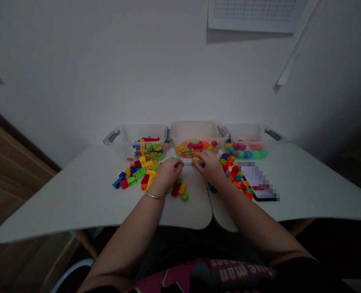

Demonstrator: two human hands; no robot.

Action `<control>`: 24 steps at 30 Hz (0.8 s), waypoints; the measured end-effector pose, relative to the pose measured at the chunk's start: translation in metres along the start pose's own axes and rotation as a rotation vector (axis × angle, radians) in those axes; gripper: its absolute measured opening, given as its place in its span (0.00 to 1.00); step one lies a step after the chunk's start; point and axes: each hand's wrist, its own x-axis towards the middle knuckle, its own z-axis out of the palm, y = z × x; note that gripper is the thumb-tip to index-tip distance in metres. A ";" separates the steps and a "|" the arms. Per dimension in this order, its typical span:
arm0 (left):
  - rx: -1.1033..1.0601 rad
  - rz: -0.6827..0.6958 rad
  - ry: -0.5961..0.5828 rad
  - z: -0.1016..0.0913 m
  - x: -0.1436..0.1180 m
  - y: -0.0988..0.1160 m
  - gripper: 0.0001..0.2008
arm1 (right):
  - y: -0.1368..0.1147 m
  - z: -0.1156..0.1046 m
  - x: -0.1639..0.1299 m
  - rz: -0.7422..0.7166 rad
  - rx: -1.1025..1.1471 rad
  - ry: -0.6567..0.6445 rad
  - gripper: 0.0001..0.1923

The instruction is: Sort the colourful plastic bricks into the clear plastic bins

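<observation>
Hands meet near the back edge of the desk (76,195), just in front of the middle box (195,140). The left hand (168,171) is curled shut, but what it grips cannot be seen. The right hand (209,165) pinches a yellow brick (196,159). Loose bricks (137,173) lie to the left, more bricks (237,177) to the right beside a phone (261,183). Three clear boxes line the back edge.

A small yellow-and-blue brick piece (198,161) sits pinched between both hands before the middle bin.
</observation>
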 end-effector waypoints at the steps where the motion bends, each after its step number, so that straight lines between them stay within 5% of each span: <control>1: -0.002 0.000 0.002 0.001 0.000 -0.001 0.08 | 0.001 -0.004 0.003 0.015 0.045 0.051 0.13; 5: -0.002 -0.003 0.001 0.001 0.000 0.000 0.08 | 0.011 -0.024 0.020 0.074 0.103 0.224 0.12; 13: -0.010 -0.028 0.013 -0.002 0.000 0.002 0.09 | 0.042 -0.038 0.054 0.128 0.079 0.305 0.15; 24: -0.006 -0.024 0.004 -0.001 0.000 0.001 0.08 | 0.029 -0.035 0.055 0.100 -0.305 0.015 0.19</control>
